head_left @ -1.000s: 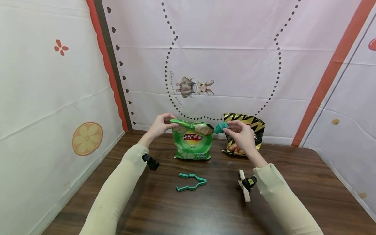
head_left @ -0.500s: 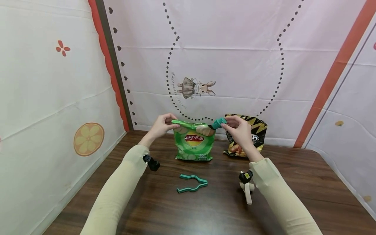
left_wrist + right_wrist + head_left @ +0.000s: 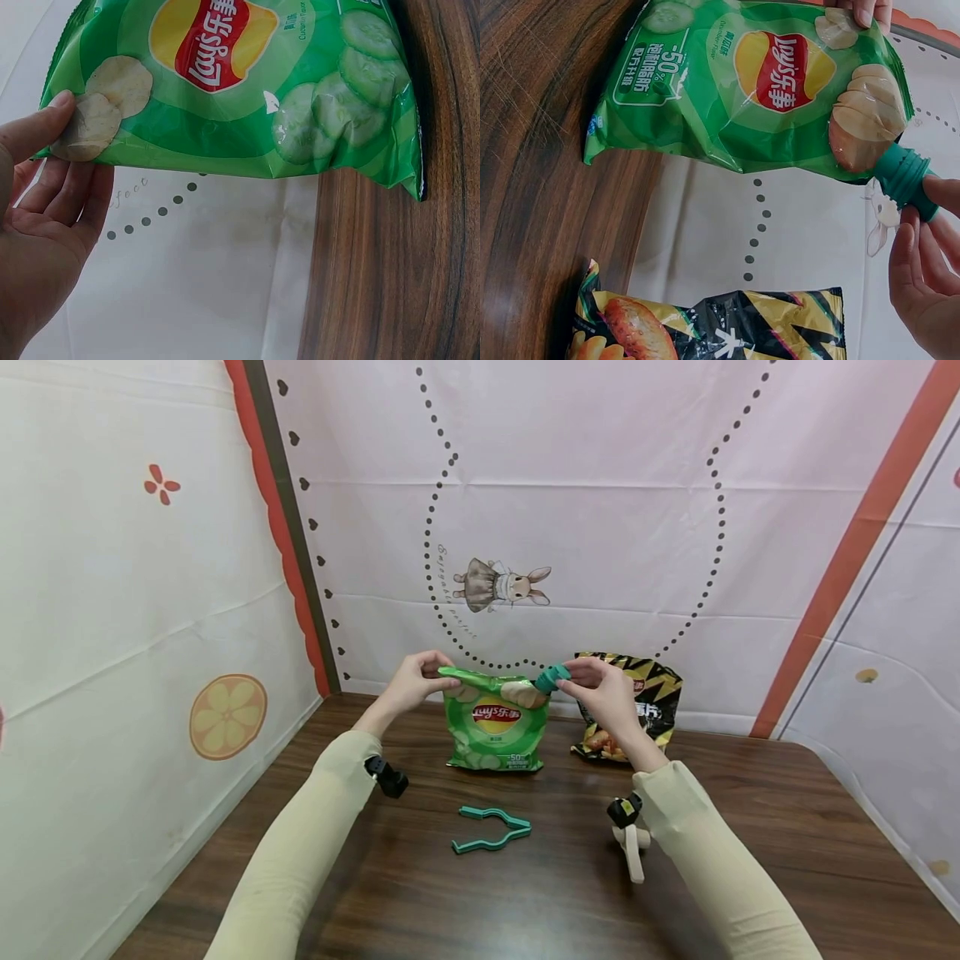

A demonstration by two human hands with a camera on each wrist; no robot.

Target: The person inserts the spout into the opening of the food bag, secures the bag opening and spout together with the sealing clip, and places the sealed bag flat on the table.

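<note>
Left hand (image 3: 412,682) is pinching the green bag (image 3: 495,742), right hand (image 3: 606,692) the teal cap (image 3: 551,679), maybe joining at two o'clock, needing gentle pushing.

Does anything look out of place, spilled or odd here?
Yes: the rabbit picture on the backdrop lies sideways, so the backdrop may be hung turned. No spill shows. The green chip bag stands upright, held at one top corner by the left hand; the right hand holds a teal spout at the other.
</note>
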